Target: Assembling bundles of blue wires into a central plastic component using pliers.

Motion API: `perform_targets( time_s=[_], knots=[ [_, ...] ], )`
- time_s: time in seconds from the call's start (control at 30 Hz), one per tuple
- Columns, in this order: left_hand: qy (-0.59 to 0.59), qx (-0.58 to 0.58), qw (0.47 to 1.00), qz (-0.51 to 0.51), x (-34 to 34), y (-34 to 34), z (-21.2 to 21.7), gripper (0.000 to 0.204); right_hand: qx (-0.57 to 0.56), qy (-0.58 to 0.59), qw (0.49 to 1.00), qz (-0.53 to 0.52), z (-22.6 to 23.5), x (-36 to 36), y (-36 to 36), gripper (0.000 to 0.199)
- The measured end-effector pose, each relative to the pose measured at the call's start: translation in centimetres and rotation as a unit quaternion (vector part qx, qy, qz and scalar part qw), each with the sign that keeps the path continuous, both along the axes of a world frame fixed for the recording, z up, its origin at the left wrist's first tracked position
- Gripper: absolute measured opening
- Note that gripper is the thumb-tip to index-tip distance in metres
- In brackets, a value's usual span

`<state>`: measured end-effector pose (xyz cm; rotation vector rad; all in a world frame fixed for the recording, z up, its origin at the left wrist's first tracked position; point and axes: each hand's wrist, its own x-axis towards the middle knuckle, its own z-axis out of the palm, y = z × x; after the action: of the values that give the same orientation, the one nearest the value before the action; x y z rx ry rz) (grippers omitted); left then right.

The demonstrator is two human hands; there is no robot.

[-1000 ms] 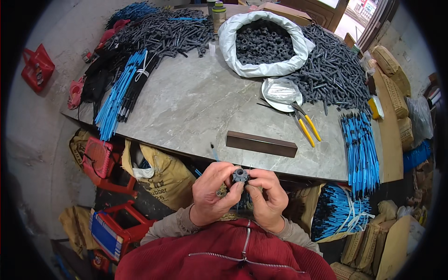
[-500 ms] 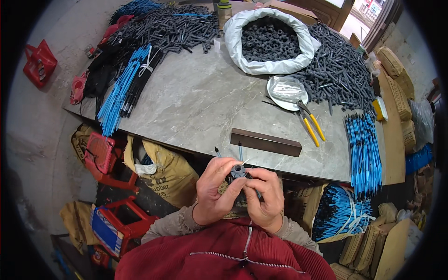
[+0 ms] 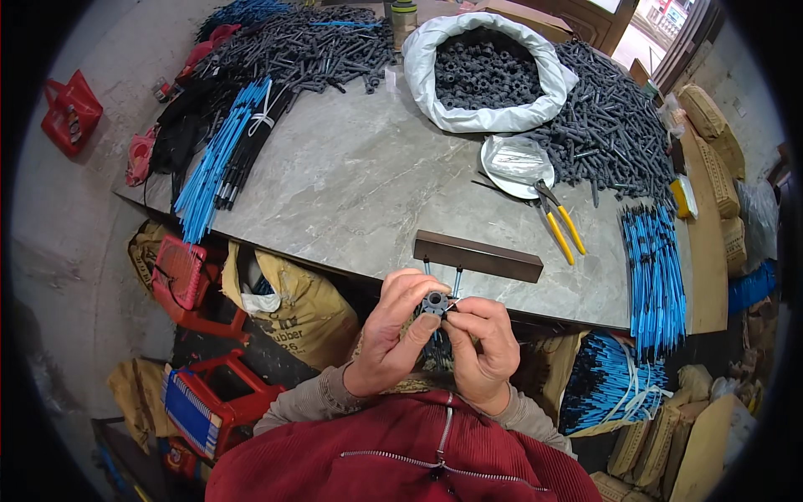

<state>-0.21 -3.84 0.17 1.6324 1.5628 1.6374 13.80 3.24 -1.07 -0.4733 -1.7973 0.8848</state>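
In front of my chest, at the table's near edge, my left hand (image 3: 390,333) pinches a dark grey round plastic fitting (image 3: 434,303) with a hole in its middle between thumb and fingers. My right hand (image 3: 480,345) is closed right beside it, thumb and forefinger pressed together at the fitting's side. A thin pale sliver shows by those fingertips, too small to name. Two thin blue rods with black tips (image 3: 458,279) stick out beyond the fitting toward the table. Their lower ends are hidden by my hands.
A dark rectangular bar (image 3: 478,256) lies just beyond my hands. Yellow-handled pincers (image 3: 559,224) rest by a white plate (image 3: 499,183). Behind stands a white sack (image 3: 422,90) of grey fittings, with heaped grey parts (image 3: 598,125) beside it. Bundled blue rods (image 3: 655,276) lie right, others (image 3: 219,163) left.
The fitting and the rods have shifted slightly right, and the rod tips now point nearer the dark bar. My right fingers have closed in at the fitting's side.
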Motion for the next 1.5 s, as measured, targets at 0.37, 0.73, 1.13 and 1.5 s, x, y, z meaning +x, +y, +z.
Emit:
perform_targets(
  time_s=[0.37, 0.73, 1.13, 1.5],
  knots=[
    [-0.259, 0.013, 0.965, 0.042, 2.5, -0.3, -1.6, 0.032, -0.016, 0.002, 1.000, 0.003, 0.5, -0.6, -0.1, 0.021],
    [-0.180, 0.024, 0.983, -0.042, 0.4, 0.3, -1.6, 0.034, -0.040, -0.014, 0.999, 0.034, 0.7, 0.0, 0.7, 0.022],
    [-0.158, 0.026, 0.987, -0.011, 2.1, 0.1, -2.6, 0.034, -0.059, -0.021, 0.996, 0.061, 0.7, -0.1, 0.7, 0.021],
    [-0.170, 0.046, 0.984, 0.003, 2.4, 0.0, -2.9, 0.031, -0.084, -0.032, 0.993, 0.071, 0.3, 0.8, 0.7, 0.022]
  ],
)
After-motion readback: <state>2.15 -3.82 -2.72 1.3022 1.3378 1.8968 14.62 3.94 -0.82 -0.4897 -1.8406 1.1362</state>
